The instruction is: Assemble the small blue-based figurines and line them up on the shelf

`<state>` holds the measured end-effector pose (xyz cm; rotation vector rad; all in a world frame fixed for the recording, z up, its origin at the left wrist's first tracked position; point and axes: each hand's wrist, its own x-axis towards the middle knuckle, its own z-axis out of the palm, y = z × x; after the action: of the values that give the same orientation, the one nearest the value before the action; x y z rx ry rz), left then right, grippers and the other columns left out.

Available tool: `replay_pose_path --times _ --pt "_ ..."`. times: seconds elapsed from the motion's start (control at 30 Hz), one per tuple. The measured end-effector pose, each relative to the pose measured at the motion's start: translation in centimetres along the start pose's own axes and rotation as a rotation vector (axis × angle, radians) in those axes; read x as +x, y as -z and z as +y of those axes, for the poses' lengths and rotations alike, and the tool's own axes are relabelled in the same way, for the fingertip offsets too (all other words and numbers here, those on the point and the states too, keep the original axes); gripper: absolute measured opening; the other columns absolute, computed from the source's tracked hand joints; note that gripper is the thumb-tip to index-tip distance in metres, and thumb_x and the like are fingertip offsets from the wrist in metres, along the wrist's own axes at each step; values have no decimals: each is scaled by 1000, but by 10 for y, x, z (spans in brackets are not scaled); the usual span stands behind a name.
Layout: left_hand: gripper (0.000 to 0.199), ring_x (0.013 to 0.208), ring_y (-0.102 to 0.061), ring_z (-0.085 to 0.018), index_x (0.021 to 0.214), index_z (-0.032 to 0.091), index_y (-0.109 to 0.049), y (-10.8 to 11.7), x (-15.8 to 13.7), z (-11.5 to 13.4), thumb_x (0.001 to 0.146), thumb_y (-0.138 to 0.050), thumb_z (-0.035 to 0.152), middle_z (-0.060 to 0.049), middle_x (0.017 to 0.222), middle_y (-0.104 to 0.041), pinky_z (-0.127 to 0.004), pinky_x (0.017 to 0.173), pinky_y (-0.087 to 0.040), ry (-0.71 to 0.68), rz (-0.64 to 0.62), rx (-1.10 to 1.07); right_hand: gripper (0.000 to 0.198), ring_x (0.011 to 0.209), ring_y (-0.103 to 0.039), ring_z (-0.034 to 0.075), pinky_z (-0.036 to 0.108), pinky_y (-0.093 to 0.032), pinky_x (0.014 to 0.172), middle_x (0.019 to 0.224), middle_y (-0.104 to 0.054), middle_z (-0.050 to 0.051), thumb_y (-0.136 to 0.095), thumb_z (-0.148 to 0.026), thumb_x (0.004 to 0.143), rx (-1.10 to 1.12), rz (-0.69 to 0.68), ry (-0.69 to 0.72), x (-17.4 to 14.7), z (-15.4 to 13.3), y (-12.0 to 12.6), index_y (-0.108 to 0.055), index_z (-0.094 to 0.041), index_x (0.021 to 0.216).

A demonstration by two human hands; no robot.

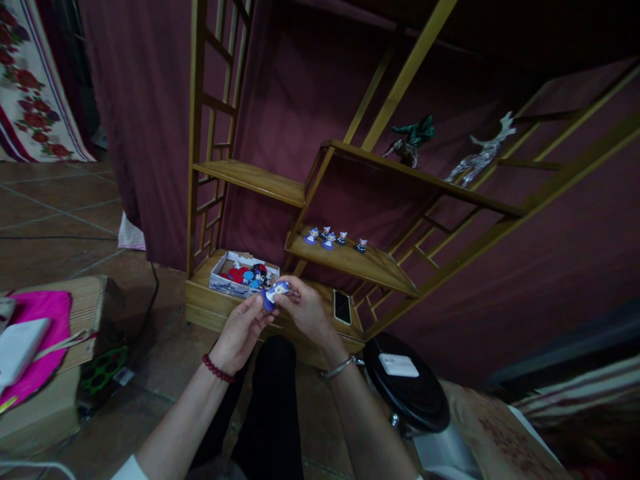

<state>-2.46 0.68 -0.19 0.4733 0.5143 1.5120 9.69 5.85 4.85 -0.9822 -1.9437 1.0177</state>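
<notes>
Both hands hold one small purple-and-white figurine (275, 292) in front of the wooden shelf unit. My left hand (243, 328) pinches its purple base. At its top, the fingers of my right hand (306, 311) close round the head. Just behind the hands, a cardboard box (231, 287) holds a jumble of red, blue and black figurines. On the middle shelf (350, 262) stand two more purple-and-white figurines (328, 241) and several dark-based ones (361, 246), all upright.
A phone (342, 307) lies on the low shelf to the right. Higher up stand a green figure (414, 139) and a clear deer-like ornament (483, 157). A black-lidded bin (407, 387) is at right; a cardboard carton (45, 417) stands at left.
</notes>
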Motion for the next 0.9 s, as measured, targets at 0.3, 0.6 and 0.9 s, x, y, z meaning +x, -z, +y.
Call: replay_pose_path --times 0.3,0.6,0.9 --pt "20 76 -61 -13 84 13 -64 6 -6 -4 69 -68 26 -4 83 -66 -23 73 -48 26 14 -50 20 72 -57 12 23 -44 66 82 -61 -1 -55 -23 76 -180 -37 76 -6 -3 -2 -55 -21 96" --pt "19 78 -61 -13 83 14 -67 8 -9 5 67 -70 24 -4 85 -67 -24 76 -49 36 -6 -72 23 75 -55 11 21 -42 68 84 -61 -2 -55 -24 78 -344 -150 170 -1 -26 4 -57 -24 101" --pt "22 82 -60 -14 87 14 -68 17 -14 11 69 -68 27 -7 94 -66 -24 78 -48 39 0 -10 22 87 -56 13 24 -41 78 95 -61 -1 -55 -24 79 -425 -199 204 -2 -37 -4 -57 -24 101"
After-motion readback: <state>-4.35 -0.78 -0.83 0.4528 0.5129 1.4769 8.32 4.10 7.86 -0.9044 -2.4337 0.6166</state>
